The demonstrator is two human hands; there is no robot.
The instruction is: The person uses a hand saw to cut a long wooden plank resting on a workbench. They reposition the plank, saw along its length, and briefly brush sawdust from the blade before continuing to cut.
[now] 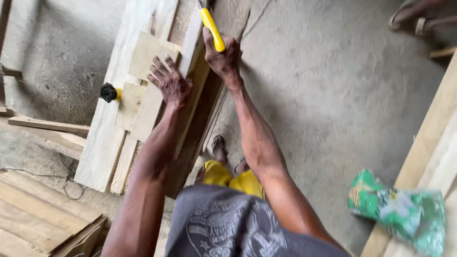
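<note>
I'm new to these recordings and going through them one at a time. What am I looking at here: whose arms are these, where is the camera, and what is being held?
There is no machine here. The single picture comes from a camera worn on a person's head, looking down, so the two bare arms are that person's own. The left hand presses flat on pale wooden planks stacked over a concrete floor. The right hand has its grip closed around a yellow handle; the tool's working end runs out of the picture, so I cannot tell what it is. A black knob sits at the planks' left edge. A green patterned bag rests on boards at right. The person's sandalled feet show below.
</note>
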